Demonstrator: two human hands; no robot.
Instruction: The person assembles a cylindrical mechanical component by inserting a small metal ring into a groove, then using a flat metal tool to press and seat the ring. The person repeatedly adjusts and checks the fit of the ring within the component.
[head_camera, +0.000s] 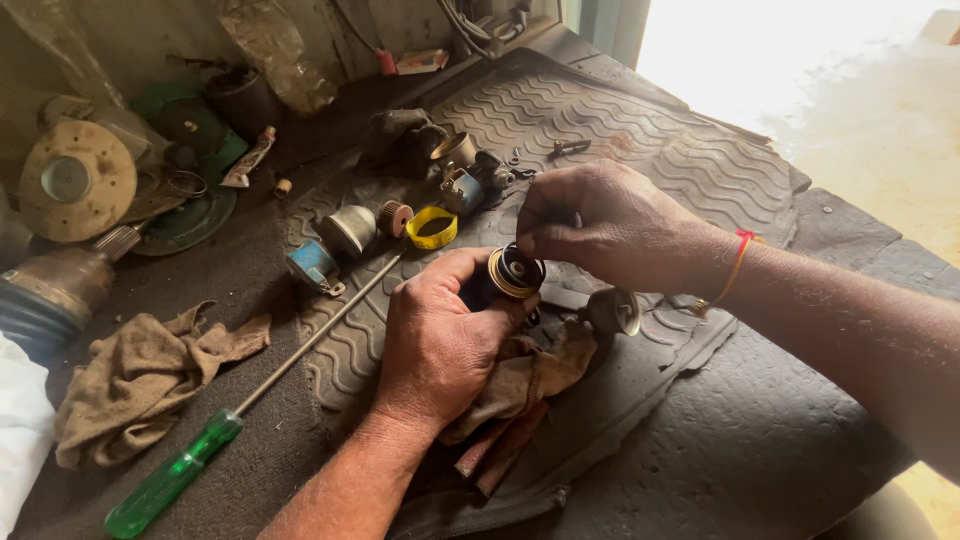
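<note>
left hand (440, 335) grips round brass-rimmed part (515, 272) | right hand (600, 228) fingertips pinched over it

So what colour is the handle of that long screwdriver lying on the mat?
Translucent green; the screwdriver handle shows best in the head view.

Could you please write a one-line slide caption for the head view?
Left hand grips a small round brass-rimmed part while the right hand pinches at its top, above a ribbed rubber mat.

Left hand (440, 335) near centre, fingers curled in a grip, right hand (600, 225) just beyond it, fingertips pinched, forearm stretching right
</note>
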